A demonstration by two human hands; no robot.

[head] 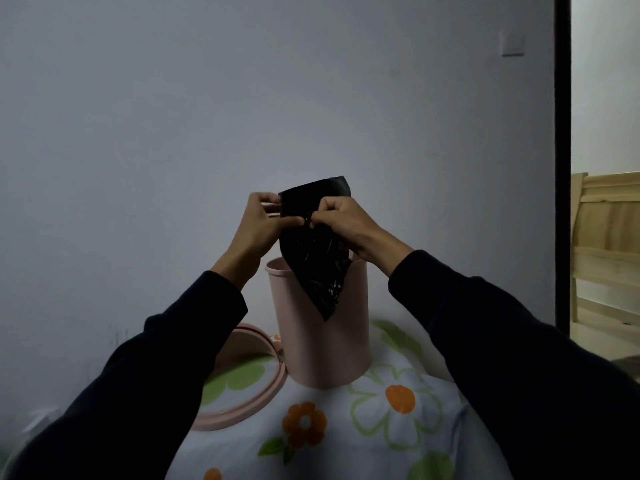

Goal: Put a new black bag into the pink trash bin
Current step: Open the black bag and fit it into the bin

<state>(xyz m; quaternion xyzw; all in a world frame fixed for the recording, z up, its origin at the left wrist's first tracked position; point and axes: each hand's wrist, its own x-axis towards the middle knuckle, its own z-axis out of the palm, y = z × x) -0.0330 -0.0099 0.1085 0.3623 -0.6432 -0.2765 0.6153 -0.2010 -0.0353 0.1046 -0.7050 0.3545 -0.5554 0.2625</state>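
Note:
A folded black bag hangs in the air above and in front of the pink trash bin, its lower corner pointing down over the bin's front wall. My left hand pinches the bag's left edge near the top. My right hand pinches it beside the left thumb, so the fingertips almost meet. The bin stands upright and open-topped on a flowered cloth. Part of its rim is hidden behind the bag.
A pink ring-shaped lid lies on the flowered cloth left of the bin, partly under my left sleeve. A grey wall stands close behind. A dark door frame and wooden furniture are at the right.

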